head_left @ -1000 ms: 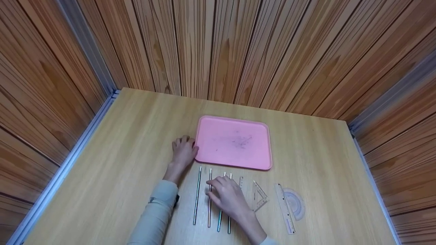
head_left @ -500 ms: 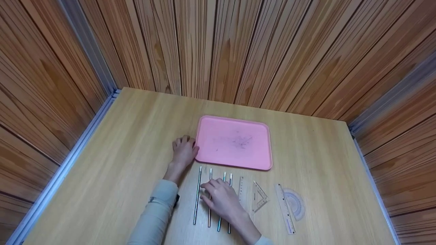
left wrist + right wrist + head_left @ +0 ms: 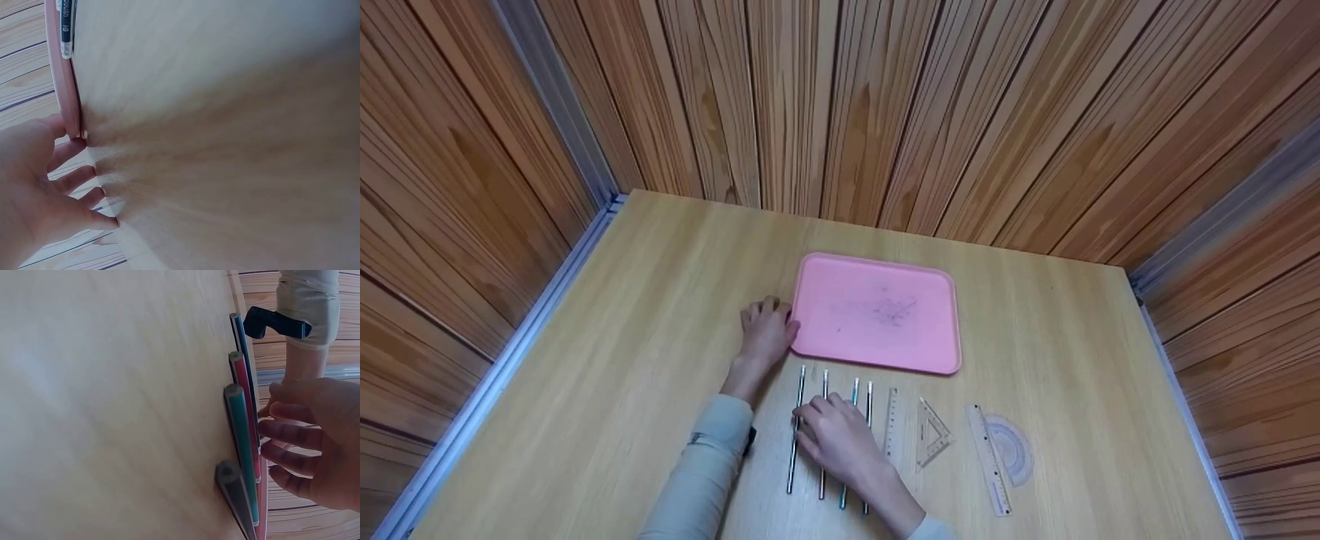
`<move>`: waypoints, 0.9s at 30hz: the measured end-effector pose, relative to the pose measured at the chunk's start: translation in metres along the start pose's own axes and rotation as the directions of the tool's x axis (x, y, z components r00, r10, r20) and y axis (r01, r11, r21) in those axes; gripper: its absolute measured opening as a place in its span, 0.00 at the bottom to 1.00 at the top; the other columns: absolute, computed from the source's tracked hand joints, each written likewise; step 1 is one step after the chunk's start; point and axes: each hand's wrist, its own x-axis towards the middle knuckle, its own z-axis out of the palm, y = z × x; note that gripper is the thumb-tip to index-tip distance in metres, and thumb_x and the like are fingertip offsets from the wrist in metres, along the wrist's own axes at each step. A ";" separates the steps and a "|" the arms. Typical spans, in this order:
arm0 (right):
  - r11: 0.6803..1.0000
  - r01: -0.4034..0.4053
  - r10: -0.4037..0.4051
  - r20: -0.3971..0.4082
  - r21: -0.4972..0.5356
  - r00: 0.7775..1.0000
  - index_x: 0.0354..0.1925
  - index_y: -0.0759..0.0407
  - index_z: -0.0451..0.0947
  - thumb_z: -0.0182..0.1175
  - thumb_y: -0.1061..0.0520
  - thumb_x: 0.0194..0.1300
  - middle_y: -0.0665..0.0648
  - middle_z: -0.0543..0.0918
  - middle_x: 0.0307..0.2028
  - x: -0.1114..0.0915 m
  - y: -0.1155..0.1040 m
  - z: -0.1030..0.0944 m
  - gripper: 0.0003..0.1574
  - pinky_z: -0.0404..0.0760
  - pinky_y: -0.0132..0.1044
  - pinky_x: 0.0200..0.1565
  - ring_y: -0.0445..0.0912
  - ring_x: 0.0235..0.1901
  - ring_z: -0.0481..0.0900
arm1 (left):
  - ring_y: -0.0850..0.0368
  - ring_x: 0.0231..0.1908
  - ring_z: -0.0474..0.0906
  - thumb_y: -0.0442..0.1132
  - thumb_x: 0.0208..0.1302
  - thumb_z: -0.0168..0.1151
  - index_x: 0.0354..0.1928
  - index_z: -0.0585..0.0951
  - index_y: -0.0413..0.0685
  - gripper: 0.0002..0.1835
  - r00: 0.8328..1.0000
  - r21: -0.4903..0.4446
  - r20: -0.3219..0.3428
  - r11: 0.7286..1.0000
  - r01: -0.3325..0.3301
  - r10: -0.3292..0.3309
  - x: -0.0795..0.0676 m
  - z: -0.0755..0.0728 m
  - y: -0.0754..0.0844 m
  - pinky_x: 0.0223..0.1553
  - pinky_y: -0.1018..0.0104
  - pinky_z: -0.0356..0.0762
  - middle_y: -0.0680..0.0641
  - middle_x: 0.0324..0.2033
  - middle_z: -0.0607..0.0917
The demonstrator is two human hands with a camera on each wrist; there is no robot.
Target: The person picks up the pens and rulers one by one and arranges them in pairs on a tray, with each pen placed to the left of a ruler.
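My left hand (image 3: 766, 336) stays at the left edge of the pink tray (image 3: 877, 315). In the left wrist view its thumb and index finger meet the tray's rim (image 3: 66, 101), and the other fingertips rest spread on the table. My right hand (image 3: 844, 439) hovers across a row of several pencils, holding nothing, with its fingertips over the leftmost dark pencil (image 3: 791, 465). To the right of that one lie a red pencil (image 3: 242, 382), a teal pencil (image 3: 239, 422) and a dark grey pencil (image 3: 232, 486). The right palm covers the middle of some pencils in the head view.
Right of the pencils lie a short clear ruler (image 3: 892, 420), a clear set square (image 3: 934, 433), a longer ruler (image 3: 988, 457) and a clear protractor (image 3: 1011, 450). Wood-panelled walls (image 3: 855, 112) border the table (image 3: 1080, 337).
My right hand has moved left across the pencils, from near the second one to over the leftmost. The left hand has kept its place at the tray; the pencils lie unmoved.
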 end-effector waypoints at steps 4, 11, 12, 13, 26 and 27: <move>0.999 0.020 -0.021 -0.024 -0.037 0.999 0.50 0.49 0.84 0.63 0.46 0.66 0.48 0.84 0.41 0.002 -0.001 0.003 0.16 0.76 0.38 0.40 0.45 0.41 0.80 | 0.35 0.63 0.63 0.45 0.72 0.58 0.59 0.79 0.41 0.20 1.000 -0.001 -0.005 1.000 0.001 -0.001 0.000 0.000 0.000 0.66 0.40 0.53 0.34 0.63 0.72; 1.000 0.011 -0.011 -0.007 -0.024 1.000 0.48 0.48 0.84 0.64 0.46 0.65 0.48 0.84 0.39 0.004 -0.002 0.005 0.15 0.72 0.35 0.36 0.45 0.39 0.78 | 0.35 0.63 0.63 0.46 0.72 0.58 0.59 0.79 0.42 0.20 1.000 -0.010 -0.007 1.000 0.001 -0.001 0.000 0.000 0.001 0.65 0.40 0.54 0.34 0.63 0.72; 1.000 0.009 -0.009 0.001 -0.018 1.000 0.49 0.48 0.84 0.64 0.46 0.65 0.48 0.84 0.39 0.004 -0.002 0.005 0.15 0.72 0.35 0.36 0.45 0.39 0.78 | 0.35 0.63 0.64 0.46 0.72 0.58 0.59 0.79 0.42 0.20 1.000 -0.011 -0.007 1.000 0.001 -0.001 0.000 0.000 0.001 0.65 0.40 0.53 0.34 0.63 0.72; 1.000 0.009 -0.009 0.009 -0.015 1.000 0.49 0.48 0.84 0.64 0.46 0.65 0.48 0.84 0.39 0.004 -0.003 0.005 0.16 0.72 0.35 0.36 0.45 0.39 0.78 | 0.35 0.63 0.64 0.46 0.72 0.58 0.59 0.79 0.42 0.20 1.000 -0.013 -0.006 1.000 0.001 -0.001 0.000 -0.001 0.001 0.65 0.40 0.53 0.34 0.63 0.72; 1.000 0.020 -0.020 0.046 0.001 0.999 0.40 0.48 0.85 0.65 0.47 0.65 0.47 0.83 0.34 0.010 -0.009 0.010 0.09 0.68 0.32 0.33 0.42 0.33 0.72 | 0.35 0.63 0.64 0.45 0.72 0.58 0.59 0.79 0.41 0.20 1.000 -0.031 -0.018 0.999 -0.023 0.022 -0.001 0.000 -0.001 0.65 0.40 0.53 0.34 0.63 0.73; 1.000 0.013 -0.014 0.058 0.007 0.998 0.40 0.48 0.85 0.65 0.47 0.65 0.47 0.83 0.34 0.011 -0.009 0.011 0.09 0.68 0.32 0.33 0.42 0.33 0.72 | 0.35 0.63 0.64 0.45 0.72 0.58 0.59 0.79 0.41 0.20 1.000 -0.031 -0.018 0.999 -0.024 0.024 -0.002 0.000 -0.001 0.65 0.40 0.53 0.34 0.63 0.73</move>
